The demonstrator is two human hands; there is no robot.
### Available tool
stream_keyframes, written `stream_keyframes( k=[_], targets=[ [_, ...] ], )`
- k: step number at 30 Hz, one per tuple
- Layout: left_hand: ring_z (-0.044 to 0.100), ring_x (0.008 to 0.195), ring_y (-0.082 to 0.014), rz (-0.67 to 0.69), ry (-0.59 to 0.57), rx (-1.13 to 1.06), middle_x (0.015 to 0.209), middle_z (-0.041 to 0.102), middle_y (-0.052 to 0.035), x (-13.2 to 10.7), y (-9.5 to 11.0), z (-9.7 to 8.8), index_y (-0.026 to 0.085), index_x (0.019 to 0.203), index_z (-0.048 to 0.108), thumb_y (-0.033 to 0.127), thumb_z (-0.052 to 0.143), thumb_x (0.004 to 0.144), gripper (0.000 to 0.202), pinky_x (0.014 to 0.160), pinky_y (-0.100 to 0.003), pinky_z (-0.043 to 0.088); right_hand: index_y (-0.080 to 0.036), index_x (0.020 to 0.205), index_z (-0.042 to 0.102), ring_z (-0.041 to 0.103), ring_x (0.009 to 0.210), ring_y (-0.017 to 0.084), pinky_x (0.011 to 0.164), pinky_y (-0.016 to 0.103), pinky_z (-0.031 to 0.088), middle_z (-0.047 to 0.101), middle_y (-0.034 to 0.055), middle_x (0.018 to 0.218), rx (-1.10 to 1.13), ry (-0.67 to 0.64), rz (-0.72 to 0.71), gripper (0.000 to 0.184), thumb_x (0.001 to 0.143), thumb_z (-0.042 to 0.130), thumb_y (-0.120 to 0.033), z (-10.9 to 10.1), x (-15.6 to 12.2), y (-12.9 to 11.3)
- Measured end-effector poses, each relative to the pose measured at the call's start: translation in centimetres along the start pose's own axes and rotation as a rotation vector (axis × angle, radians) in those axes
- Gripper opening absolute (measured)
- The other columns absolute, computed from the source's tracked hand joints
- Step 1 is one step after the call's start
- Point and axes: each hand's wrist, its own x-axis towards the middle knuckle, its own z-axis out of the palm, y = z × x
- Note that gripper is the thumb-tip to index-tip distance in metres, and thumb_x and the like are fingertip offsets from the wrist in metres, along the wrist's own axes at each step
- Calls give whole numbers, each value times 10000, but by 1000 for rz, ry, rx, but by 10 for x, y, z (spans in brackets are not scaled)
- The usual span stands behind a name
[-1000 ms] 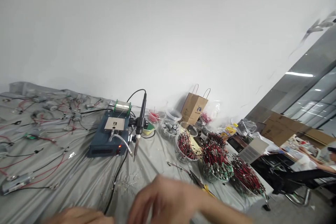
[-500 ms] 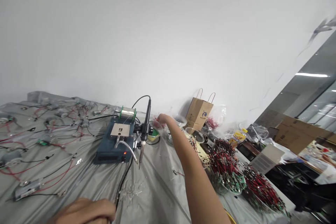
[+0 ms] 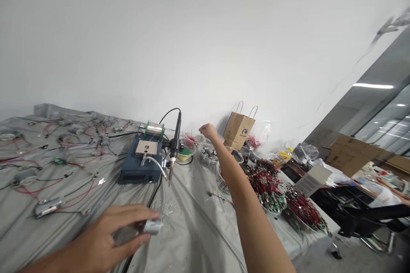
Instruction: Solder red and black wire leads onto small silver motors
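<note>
Grey plastic sheet [image 3: 195,209], creased in long soft folds, covers the bench. Far side: dark blue box-shaped metal soldering station [image 3: 136,162] and slim black soldering iron [image 3: 177,134] held tip down in its stand. Right of these, a clear round plastic bowl [image 3: 200,140] contains thin red wires [image 3: 191,138]; beside it, a clear plastic tub [image 3: 209,162] of silver cylinders.

Change over half a second: left hand [image 3: 101,234] was a curled fist at the near edge; it has opened out, showing a small smooth silver metal cylinder [image 3: 153,226]. Right hand [image 3: 209,131] has shifted from over the bowl to its right.

Pose: left hand near left, thumb and fingers parted around the cylinder, gripping it above the sheet. Right arm stretched far, fingers bunched together; cannot tell whether they hold anything.
</note>
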Motion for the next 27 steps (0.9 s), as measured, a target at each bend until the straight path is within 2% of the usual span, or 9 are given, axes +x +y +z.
stream_keyframes(
  k=[4, 7, 9, 11, 14, 17, 20, 23, 27],
  targets=[
    [766, 924, -274, -136, -130, -202, 1036, 824, -61, 13, 21, -10, 372, 1112, 841, 472, 859, 848, 283, 837, -348, 645, -181, 1360, 657, 726, 1115, 252, 942, 460, 646, 698, 106, 1335, 285, 163, 10, 386, 1051, 705, -407, 0, -21, -12],
    [726, 882, -234, -240, -110, -493, 954, 763, -54, 20, 28, -10, 250, 1009, 812, 451, 963, 738, 370, 762, -302, 609, -175, 1332, 656, 732, 955, 202, 819, 381, 651, 720, 83, 1212, 512, 224, -3, 382, 1067, 671, -450, 8, -64, -15],
    [713, 893, -222, -305, -69, -598, 958, 748, -40, 22, 29, -8, 241, 1007, 808, 441, 999, 697, 416, 795, -312, 606, -166, 1277, 675, 682, 756, 142, 665, 294, 603, 722, 44, 1037, 645, 199, -17, 380, 1073, 646, -485, 17, -102, -14],
    [717, 926, -205, -351, -21, -621, 1014, 750, -30, 23, 29, -7, 253, 1054, 816, 443, 976, 755, 389, 870, -320, 603, -150, 1216, 721, 559, 570, 93, 515, 232, 477, 680, 5, 850, 761, 160, -30, 407, 1030, 669, -509, 28, -137, -12],
    [743, 954, -195, -396, 39, -627, 1067, 749, -24, 24, 31, -6, 253, 1121, 817, 446, 924, 844, 354, 908, -317, 595, -176, 1218, 766, 527, 519, 83, 460, 234, 391, 699, 7, 832, 908, 128, -38, 490, 874, 783, -523, 44, -171, -11],
    [761, 921, -205, -411, 77, -642, 1039, 751, -29, 26, 32, -6, 226, 1123, 812, 463, 956, 805, 422, 878, -325, 606, -219, 1267, 737, 566, 544, 85, 478, 240, 417, 764, 24, 953, 1013, 144, -32, 588, 782, 850, -533, 60, -182, -9],
    [770, 944, -206, -412, 127, -659, 1053, 750, -34, 29, 31, -5, 215, 1103, 809, 465, 974, 779, 441, 900, -315, 616, -206, 1119, 746, 527, 483, 76, 446, 244, 406, 767, 21, 912, 1061, 124, -7, 535, 736, 889, -551, 77, -186, -6],
    [775, 948, -206, -434, 167, -678, 1047, 744, -36, 29, 26, -2, 218, 1094, 806, 487, 955, 798, 427, 896, -316, 634, -194, 949, 751, 442, 419, 70, 391, 230, 308, 640, -44, 685, 1062, 56, 31, 442, 727, 914, -540, 92, -196, -2],
    [755, 943, -191, -456, 191, -685, 1105, 738, -35, 29, 21, 0, 228, 1084, 804, 460, 971, 779, 419, 913, -324, 632, -201, 937, 754, 282, 407, 48, 400, 218, 195, 432, -109, 556, 1054, -9, 79, 365, 782, 880, -507, 100, -209, 0]
  ],
)
